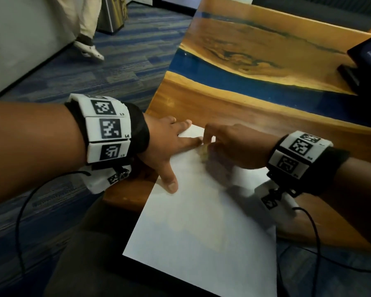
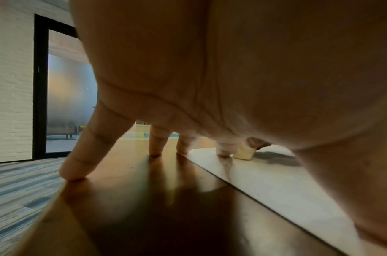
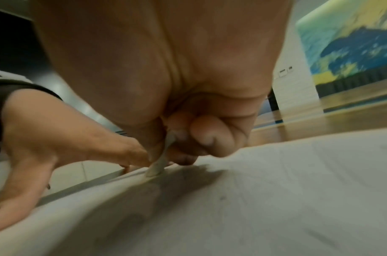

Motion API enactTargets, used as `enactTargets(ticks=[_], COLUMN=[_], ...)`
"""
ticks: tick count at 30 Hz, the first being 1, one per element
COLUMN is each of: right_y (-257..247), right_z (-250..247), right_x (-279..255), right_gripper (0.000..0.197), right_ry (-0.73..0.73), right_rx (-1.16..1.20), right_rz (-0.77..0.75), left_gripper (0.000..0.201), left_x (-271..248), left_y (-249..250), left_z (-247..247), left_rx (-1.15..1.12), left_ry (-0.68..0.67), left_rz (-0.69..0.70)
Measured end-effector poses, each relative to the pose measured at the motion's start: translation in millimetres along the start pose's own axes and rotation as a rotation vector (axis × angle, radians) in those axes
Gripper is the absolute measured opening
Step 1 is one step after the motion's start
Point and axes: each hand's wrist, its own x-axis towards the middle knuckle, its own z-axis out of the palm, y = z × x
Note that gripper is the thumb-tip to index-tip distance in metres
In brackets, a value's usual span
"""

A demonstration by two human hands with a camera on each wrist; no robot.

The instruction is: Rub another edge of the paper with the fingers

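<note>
Head view, near to far. Lower centre of frame: large white rectangular paper sheet (image 1: 201, 221) lies flat on the glossy brown wooden bench with a blue resin band (image 1: 255, 116); its near corner overhangs the bench edge above dark trousers (image 1: 84, 254).

Left of centre: left hand (image 1: 169, 144) spread flat, fingers straight and released, grasping nothing. Thumb tip presses the sheet's left edge; index tip rests on the sheet near its far corner. Left wrist view shows the remaining fingers (image 2: 76, 166) planted on bare bench wood beside the sheet edge.

Centre right: right hand (image 1: 231, 144) bunched over the far part of the sheet, fingers curled and pinching a small pale yellowish eraser-like block (image 2: 243, 154). The block's lower end touches the paper, just beside the left index tip. Right wrist view is blurred; block visible there as a thin pale piece (image 3: 159, 162) between thumb and fingers, with a grey shadow on the sheet beneath.

Both wrists carry white bands with black square markers (image 1: 107, 129); thin black cables hang from them.

Far right edge: dark screen on a black stand (image 1: 364, 61) on the bench. Upper left: blue striped carpet (image 1: 116, 67), and another person's light shoe (image 1: 90, 50).
</note>
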Motion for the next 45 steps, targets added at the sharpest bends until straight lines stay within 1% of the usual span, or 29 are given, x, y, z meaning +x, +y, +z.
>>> enactTargets(ticks=[1,4,5,6,8,9,10,13,14,16,18,20,22,25,26,28,29,30,31,34,35,36,38,39,40,41,43,44,45], right_y=[0,-12,-12,-7,3,4,1,-15,-14,-2,9,11,10,2,-5,-23,-27,-24,-16,4,4,-1,-17,-19,-18,-12,-1,2,0], right_z=[2,13,11,8,-1,-1,3,13,11,0,-5,-1,-1,-4,0,15,19,18,13,-7,-5,0,15,18,17,13,5,5,7], right_x=[-1,-9,-8,-4,2,2,0,-9,-8,-1,1,3,4,-1,-5,-12,-14,-12,-8,-3,-4,-7,-13,-14,-13,-10,-5,-6,-7], right_gripper=[0.015,0.012,0.013,0.016,0.019,0.018,0.016,0.016,0.016,0.011,0.015,0.016,0.016,0.013,0.011,0.014,0.019,0.023,0.023,0.018,0.02,0.02,0.018,0.019,0.02,0.021,0.021,0.021,0.02], right_ry=[0.007,-0.146,-0.154,-0.113,0.039,0.077,0.058,-0.134,-0.139,-0.026,0.096,0.109,0.069,0.092,0.064,-0.074,-0.142,-0.155,-0.12,0.113,0.108,0.044,-0.143,-0.198,-0.2,-0.153,0.026,0.06,0.037], right_rx=[0.0,0.042,0.039,0.01,-0.063,-0.089,-0.073,0.069,0.057,-0.098,-0.264,-0.273,-0.248,-0.257,-0.193,0.021,0.077,0.074,0.035,-0.283,-0.298,-0.217,0.026,0.07,0.047,-0.012,-0.163,-0.18,-0.15], right_rz=[-0.006,-0.138,-0.15,-0.127,-0.043,-0.023,-0.037,-0.125,-0.122,-0.061,-0.013,-0.004,0.017,0.013,-0.028,-0.122,-0.146,-0.143,-0.101,0.032,0.036,0.005,-0.078,-0.104,-0.118,-0.108,-0.063,-0.05,-0.066], left_gripper=[0.132,0.132,0.132,0.132,0.132,0.133,0.133,0.133,0.134,0.134,0.135,0.137,0.139,0.133,0.131,0.131,0.133,0.136,0.138,0.137,0.138,0.139,0.14,0.141,0.142,0.143,0.141,0.139,0.137], left_x=[0,-1,-1,0,0,0,0,1,1,2,1,-1,-2,-3,-3,-2,-1,-1,0,0,0,0,1,1,2,1,1,1,2], left_y=[0,1,2,3,3,3,3,2,2,3,4,4,7,12,12,12,11,11,10,10,9,9,9,9,9,9,10,11,11], left_z=[0,-2,-3,-3,-3,-3,-3,-4,-4,-3,-4,-6,-6,-3,-1,2,2,2,2,4,4,5,4,4,3,3,3,3,3], left_rx=[0.005,0.0,0.009,0.023,0.032,0.027,0.024,0.014,0.015,0.031,0.036,0.007,-0.026,-0.021,-0.022,-0.034,-0.038,-0.037,-0.032,-0.029,-0.033,-0.039,-0.055,-0.061,-0.06,-0.052,-0.036,-0.037,-0.04], left_ry=[-0.001,-0.001,0.001,0.004,0.007,0.006,0.005,0.002,-0.001,-0.002,-0.004,-0.004,-0.002,0.032,0.043,0.054,0.053,0.049,0.045,0.045,0.049,0.052,0.048,0.043,0.039,0.039,0.042,0.044,0.045], left_rz=[-0.003,0.002,0.005,0.006,-0.007,-0.01,-0.01,-0.006,-0.011,-0.027,-0.038,-0.039,-0.036,-0.038,-0.039,-0.029,-0.024,-0.024,-0.027,-0.034,-0.033,-0.029,-0.022,-0.021,-0.021,-0.019,-0.022,-0.024,-0.028])
